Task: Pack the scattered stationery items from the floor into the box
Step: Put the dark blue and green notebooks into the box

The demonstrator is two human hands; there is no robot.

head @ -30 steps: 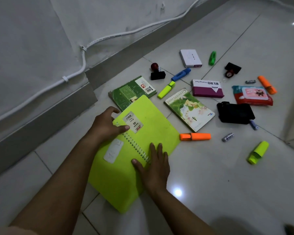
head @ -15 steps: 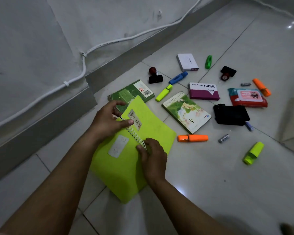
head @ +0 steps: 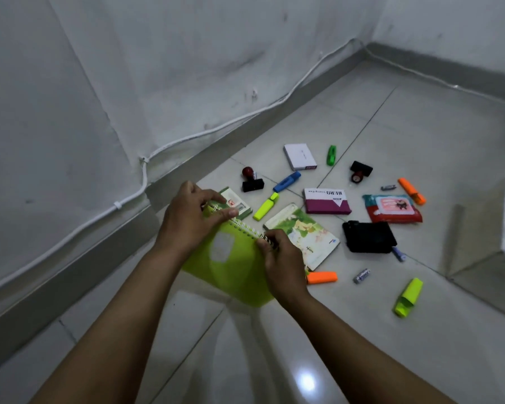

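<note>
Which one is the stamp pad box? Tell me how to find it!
Start at the lime-green spiral notebook both hands hold. Look right, past the flowery book lying on the floor. Just beyond it sits the stamp pad box: flat, purple-sided, with a white top that says HERO. The white box farther back has no purple.

A dim corner of a room. Two pale grey walls (head: 129,68), scuffed with dark marks, meet at the upper right. A grey skirting board (head: 70,275) runs along their base. A white cable (head: 216,129), held by small clips, slopes along the left wall just above the skirting. The floor (head: 420,126) is glossy light grey tile with thin dark grout lines, and a bright spot of light (head: 306,381) reflects near the bottom
</note>
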